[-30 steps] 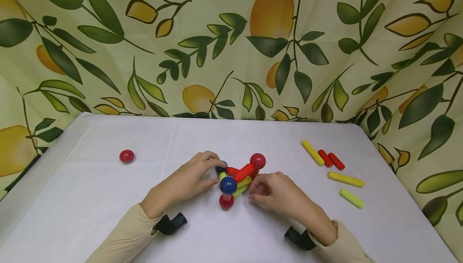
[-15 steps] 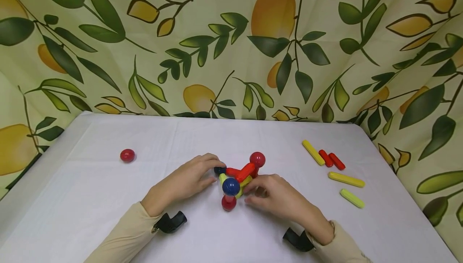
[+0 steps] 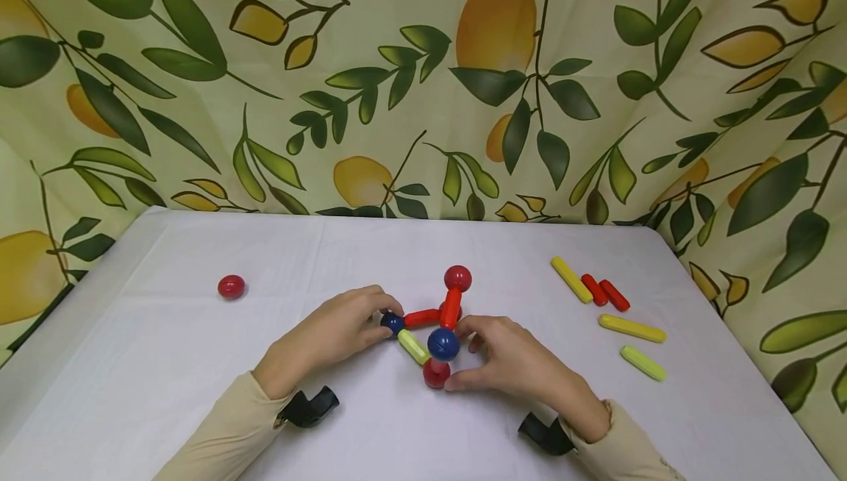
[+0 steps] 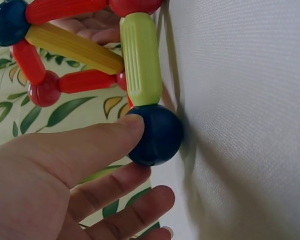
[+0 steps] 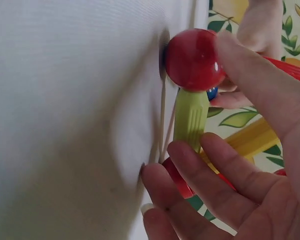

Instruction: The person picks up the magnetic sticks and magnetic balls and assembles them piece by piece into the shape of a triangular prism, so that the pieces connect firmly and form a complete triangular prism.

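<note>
A ball-and-stick toy structure (image 3: 451, 309) stands mid-table, made of red and dark blue balls joined by red, yellow and light green sticks. My left hand (image 3: 344, 323) pinches the dark blue ball (image 4: 157, 135) at its left corner between thumb and fingers. At the near corner, my right hand (image 3: 512, 363) has its thumb on a red ball (image 5: 192, 60), and its bent fingers lie against a light green stick (image 5: 189, 117). One blue ball (image 3: 443, 344) sits raised above that corner. Another red ball (image 3: 458, 278) tops the far side. A yellow stick (image 4: 72, 47) runs diagonally in the left wrist view.
A loose red ball (image 3: 231, 287) lies on the white tablecloth (image 3: 132, 393) at left. Loose sticks lie at right: two yellow, including one (image 3: 631, 328), two short red, including one (image 3: 615, 295), and one light green (image 3: 643, 362). A patterned curtain (image 3: 423, 113) hangs behind.
The structure's near corner has swung to the right, spreading its base. The left hand has shifted slightly with its blue ball. My right hand's fingers have spread wider, the thumb reaching the near red ball.
</note>
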Action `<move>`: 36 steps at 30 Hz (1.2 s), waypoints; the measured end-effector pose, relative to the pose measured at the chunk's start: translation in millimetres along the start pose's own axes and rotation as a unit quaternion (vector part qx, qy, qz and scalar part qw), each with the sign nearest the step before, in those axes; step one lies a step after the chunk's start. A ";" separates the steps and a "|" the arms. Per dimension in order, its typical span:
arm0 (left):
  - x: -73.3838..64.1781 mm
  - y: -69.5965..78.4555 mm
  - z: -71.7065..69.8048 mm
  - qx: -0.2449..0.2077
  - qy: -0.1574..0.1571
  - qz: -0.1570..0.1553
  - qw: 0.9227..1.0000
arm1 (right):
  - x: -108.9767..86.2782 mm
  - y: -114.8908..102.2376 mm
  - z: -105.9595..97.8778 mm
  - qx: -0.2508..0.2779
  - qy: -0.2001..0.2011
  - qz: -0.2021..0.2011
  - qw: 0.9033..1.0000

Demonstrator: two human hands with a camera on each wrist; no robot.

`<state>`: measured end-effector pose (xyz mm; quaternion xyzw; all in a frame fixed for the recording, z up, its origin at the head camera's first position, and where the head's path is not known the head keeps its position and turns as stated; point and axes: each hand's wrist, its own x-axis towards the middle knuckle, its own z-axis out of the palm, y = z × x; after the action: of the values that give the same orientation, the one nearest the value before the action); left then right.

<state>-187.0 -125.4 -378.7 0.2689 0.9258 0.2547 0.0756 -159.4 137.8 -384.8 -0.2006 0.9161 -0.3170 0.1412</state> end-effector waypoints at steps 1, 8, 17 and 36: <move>0.0 0.1 -0.2 -0.001 -0.002 0.000 1.000 | -0.1 -0.1 0.6 0.000 0.002 0.001 1.000; 0.0 2.7 -3.0 -0.014 -0.024 -0.012 1.000 | -2.1 1.4 -0.8 0.017 -0.008 -0.011 1.000; -1.5 4.1 -7.3 -0.050 -0.084 -0.009 0.995 | -4.4 8.9 -12.1 0.037 -0.035 -0.014 0.999; -3.3 2.0 -2.2 -0.071 -0.120 0.040 0.990 | 3.2 28.3 -20.3 0.034 0.022 -0.017 0.999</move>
<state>-183.9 -126.6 -375.8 0.3280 0.8783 0.2883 0.1944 -177.9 167.3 -387.8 -0.2042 0.9040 -0.3550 0.1225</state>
